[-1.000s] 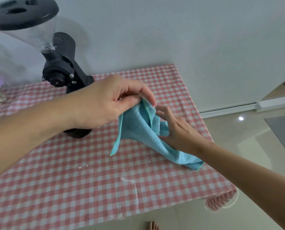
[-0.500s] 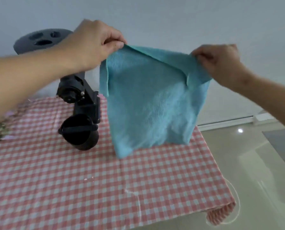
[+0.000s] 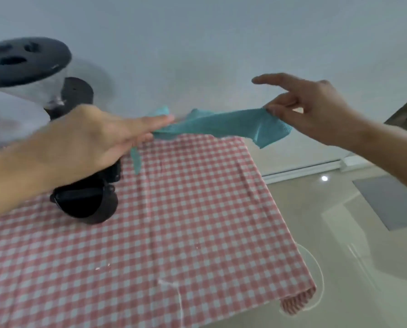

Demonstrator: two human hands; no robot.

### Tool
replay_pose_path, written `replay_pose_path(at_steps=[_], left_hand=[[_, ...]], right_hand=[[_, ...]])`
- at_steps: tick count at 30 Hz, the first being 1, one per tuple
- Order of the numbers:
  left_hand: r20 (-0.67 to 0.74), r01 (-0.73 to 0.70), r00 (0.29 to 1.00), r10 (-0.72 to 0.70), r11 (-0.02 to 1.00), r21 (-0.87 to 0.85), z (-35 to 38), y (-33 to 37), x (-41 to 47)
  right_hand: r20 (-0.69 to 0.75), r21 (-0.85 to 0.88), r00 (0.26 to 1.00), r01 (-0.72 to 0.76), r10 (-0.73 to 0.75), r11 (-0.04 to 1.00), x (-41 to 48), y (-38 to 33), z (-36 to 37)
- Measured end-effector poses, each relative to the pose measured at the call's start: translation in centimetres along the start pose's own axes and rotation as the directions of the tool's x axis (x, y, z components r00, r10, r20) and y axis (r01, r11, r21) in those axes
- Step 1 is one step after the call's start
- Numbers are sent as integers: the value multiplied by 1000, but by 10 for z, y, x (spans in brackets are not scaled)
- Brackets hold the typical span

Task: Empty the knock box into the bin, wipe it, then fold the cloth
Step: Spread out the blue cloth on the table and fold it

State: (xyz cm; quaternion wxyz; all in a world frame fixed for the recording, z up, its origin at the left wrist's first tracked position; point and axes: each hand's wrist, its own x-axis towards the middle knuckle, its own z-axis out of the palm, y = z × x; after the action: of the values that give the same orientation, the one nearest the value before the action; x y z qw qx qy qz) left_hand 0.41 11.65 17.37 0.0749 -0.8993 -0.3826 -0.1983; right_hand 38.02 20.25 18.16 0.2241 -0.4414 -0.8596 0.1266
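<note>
The teal cloth (image 3: 223, 126) hangs in the air above the far edge of the desk (image 3: 197, 221), pulled into a long, low band between the two hands. Its weave looks fine and slightly nubbly, and its surface is creased into soft ridges along the line of pull. One corner sticks up behind the left hand (image 3: 98, 140), a narrow strip dangles below that hand toward the checked tablecloth, and a loose flap droops beneath the right hand (image 3: 316, 110).

The left hand lies flat and palm-down, fingers (image 3: 150, 123) stretched together over the cloth's left end (how the cloth is gripped underneath cannot be seen, and the hand is blurred). The right hand pinches the other end between thumb and bent fingers (image 3: 275, 107), while its index finger points out straight and free.

On the desk, partly behind the left forearm, stands a black coffee grinder (image 3: 25, 62) with a clear hopper, and just in front of it a round black knock box (image 3: 86, 202) with a bar across its mouth. A few pale crumbs (image 3: 103, 266) lie on the red-and-white cloth nearer the camera.
</note>
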Motion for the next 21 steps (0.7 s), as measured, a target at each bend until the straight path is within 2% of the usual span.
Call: replay_pose_path(at_steps=[5, 7, 10, 12, 15, 21], left_hand=[[211, 101, 973, -94, 995, -20, 105, 49, -81], [251, 98, 963, -95, 995, -1, 146, 77, -111], [307, 52, 951, -44, 998, -20, 187, 114, -146], [273, 40, 961, -37, 999, -5, 199, 127, -156], [207, 114, 972, -112, 993, 0, 206, 129, -157], [295, 208, 935, -197, 978, -6, 196, 112, -174]], right_hand=[[91, 46, 990, -111, 107, 993, -87, 24, 110], [182, 35, 973, -150, 141, 988, -122, 31, 147], [287, 3, 950, -133, 126, 991, -167, 41, 188], [261, -16, 961, -93, 94, 996, -187, 45, 204], [141, -105, 988, -55, 70, 993, -206, 45, 214], [34, -177, 991, -124, 132, 976, -240, 44, 219]])
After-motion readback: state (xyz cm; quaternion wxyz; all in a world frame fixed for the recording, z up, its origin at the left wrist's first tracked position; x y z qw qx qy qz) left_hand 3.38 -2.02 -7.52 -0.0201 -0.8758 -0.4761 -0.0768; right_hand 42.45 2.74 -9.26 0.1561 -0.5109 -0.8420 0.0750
